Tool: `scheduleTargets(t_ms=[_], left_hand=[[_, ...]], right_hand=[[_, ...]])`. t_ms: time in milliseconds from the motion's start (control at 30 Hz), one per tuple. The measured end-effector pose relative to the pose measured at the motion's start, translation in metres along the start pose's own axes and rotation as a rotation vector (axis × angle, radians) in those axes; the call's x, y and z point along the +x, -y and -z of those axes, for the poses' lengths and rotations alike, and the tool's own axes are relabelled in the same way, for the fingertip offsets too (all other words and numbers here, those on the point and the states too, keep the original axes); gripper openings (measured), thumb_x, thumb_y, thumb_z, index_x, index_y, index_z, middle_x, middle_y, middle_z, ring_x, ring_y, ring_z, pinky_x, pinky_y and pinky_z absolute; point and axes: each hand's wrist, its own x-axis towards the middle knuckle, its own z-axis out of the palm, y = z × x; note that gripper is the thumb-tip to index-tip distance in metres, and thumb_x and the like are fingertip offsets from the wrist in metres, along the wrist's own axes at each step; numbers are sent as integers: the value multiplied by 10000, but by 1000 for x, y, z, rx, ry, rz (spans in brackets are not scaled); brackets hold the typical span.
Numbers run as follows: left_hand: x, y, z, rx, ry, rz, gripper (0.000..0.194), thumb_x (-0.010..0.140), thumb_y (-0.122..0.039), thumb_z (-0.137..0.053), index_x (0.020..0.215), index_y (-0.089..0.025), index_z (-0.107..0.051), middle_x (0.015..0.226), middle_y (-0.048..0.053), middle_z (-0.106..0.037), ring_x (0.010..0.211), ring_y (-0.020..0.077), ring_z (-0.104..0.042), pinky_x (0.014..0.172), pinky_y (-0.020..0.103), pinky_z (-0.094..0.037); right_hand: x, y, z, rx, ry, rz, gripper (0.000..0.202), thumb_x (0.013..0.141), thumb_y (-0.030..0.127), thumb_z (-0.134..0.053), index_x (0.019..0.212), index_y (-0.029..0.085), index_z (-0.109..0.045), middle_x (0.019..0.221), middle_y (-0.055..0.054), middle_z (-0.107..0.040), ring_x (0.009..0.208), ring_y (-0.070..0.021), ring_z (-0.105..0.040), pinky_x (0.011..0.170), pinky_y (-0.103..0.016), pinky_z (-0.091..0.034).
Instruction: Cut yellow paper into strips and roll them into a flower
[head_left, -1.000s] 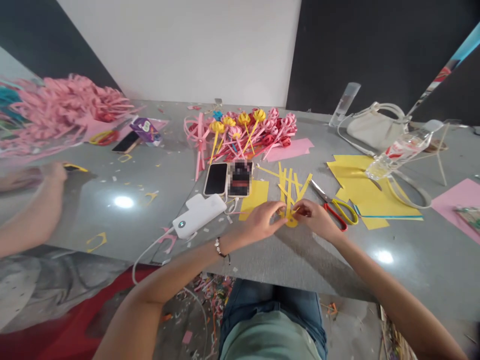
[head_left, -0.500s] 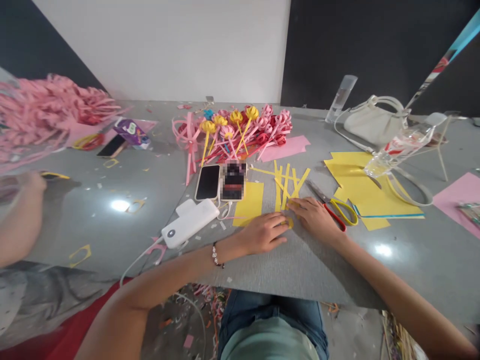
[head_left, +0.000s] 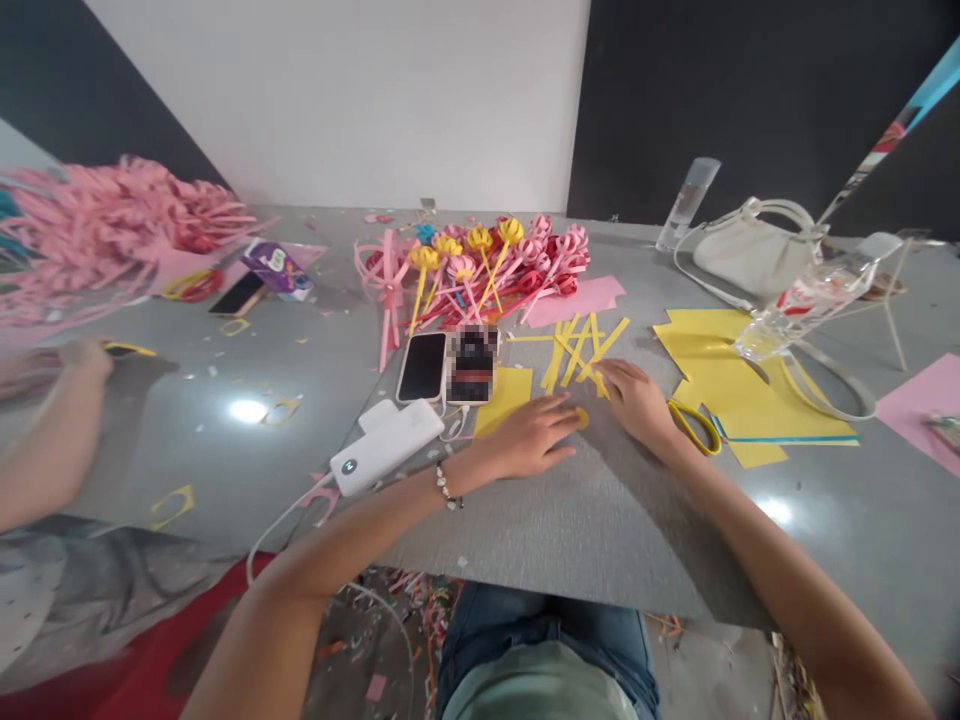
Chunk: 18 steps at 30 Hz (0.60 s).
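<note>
My left hand point(head_left: 529, 437) lies on the grey table with its fingers spread, beside a small yellow round piece point(head_left: 582, 419) and partly over a yellow paper sheet point(head_left: 510, 392). My right hand point(head_left: 636, 398) reaches the near end of the crossed yellow paper strips point(head_left: 576, 350); its fingers are close together, and their tips meet the strips. Beside my right wrist is the yellow handle of the scissors point(head_left: 697, 428), the rest being hidden under the hand. Paper flowers point(head_left: 480, 238) in yellow, pink and red lie behind two phones point(head_left: 422, 367).
A white power bank point(head_left: 386, 445) with a cable is left of my left hand. To the right are yellow sheets point(head_left: 806, 405), a bottle point(head_left: 802, 305) and a white bag point(head_left: 754, 250). Another person's arm point(head_left: 56, 440) rests at far left, near pink paper flowers point(head_left: 142, 215).
My right hand has moved up and right onto the strips, and the strips have shifted closer together and cross more. It now covers the scissors' red handle. My left hand has spread slightly.
</note>
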Motion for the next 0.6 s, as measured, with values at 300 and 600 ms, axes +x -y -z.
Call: scheduleTargets(t_ms=[300,600], left_hand=[[-9,0,12,22,-80,-11,359,1096,-403,-519,1345,-219,-700,1415,96,-699,1471,298,-511,1234,534,-464],[-11,-5,9,-13,-45,-26,386,1084,-396,-538,1408,-225,-660,1393,110,-686,1383,307,-506,1163,537,-506]], right_hand=[[-24,-46,96,-364,-167,-380,311,972,305,-547,1168,253,-783,1128,-100,-798,1018,-306,-728,937,-460,-539],[-51,-139,121,-656,8,-693,495,961,436,-596,1319,128,-745,1216,-236,-749,1063,-340,-697,834,-418,-495]])
